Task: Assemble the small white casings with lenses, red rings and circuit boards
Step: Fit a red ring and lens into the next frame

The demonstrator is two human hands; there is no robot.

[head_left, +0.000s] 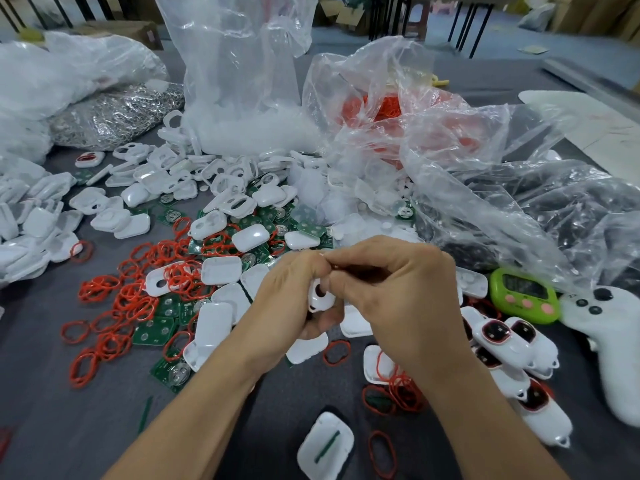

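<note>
Your white casing is held above table centre, holed face toward you. Curled fingers of your left hand grip it; your right hand pinches its top edge. Fingertips hide anything else pinched there. Underneath and left: loose casings, red rings, green circuit boards strewn over grey table. Right: finished units, green timer, white controller. Behind: clear bags block far table. Timer display too blurred to read.
</note>
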